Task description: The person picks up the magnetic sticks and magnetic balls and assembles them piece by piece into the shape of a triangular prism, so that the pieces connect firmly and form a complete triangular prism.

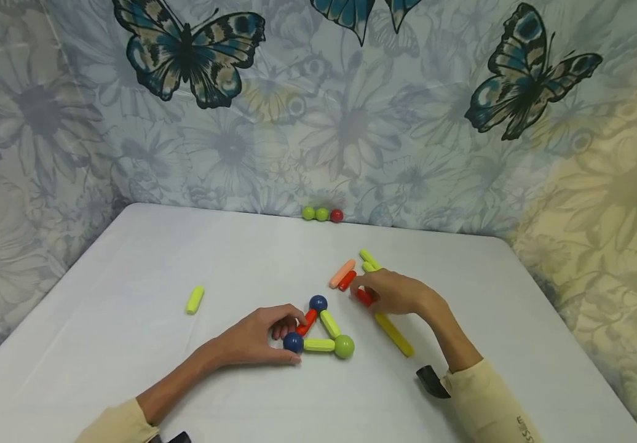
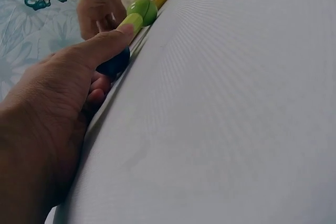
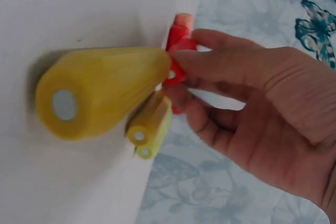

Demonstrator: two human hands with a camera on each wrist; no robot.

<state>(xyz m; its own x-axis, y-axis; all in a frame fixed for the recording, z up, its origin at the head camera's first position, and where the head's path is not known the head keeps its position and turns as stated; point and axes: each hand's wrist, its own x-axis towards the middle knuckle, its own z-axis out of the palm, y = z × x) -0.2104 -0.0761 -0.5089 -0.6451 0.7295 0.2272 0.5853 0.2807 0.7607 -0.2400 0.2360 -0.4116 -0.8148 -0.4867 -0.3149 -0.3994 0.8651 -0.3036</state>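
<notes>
My left hand (image 1: 260, 337) holds a dark blue ball (image 1: 293, 343), thumb on the near side and fingers curled behind. This ball is one corner of a flat triangle, with a second blue ball (image 1: 318, 303) and a green ball (image 1: 344, 346) at the others. A red rod (image 1: 308, 320) and two yellow-green rods, one along the near side (image 1: 319, 345), form its sides. To the right, my right hand (image 1: 393, 291) pinches another red rod (image 1: 364, 298) between thumb and fingers, just above a thick yellow rod (image 3: 100, 90) with a metal disc in its end.
Beyond the right hand lie a pale orange rod (image 1: 342, 274), a red rod (image 1: 347, 280) and yellow-green rods (image 1: 369, 258). A lone yellow-green rod (image 1: 195, 299) is at left. Two green balls (image 1: 322, 215) and a red ball (image 1: 337, 215) sit at the white table's (image 1: 230, 246) far edge.
</notes>
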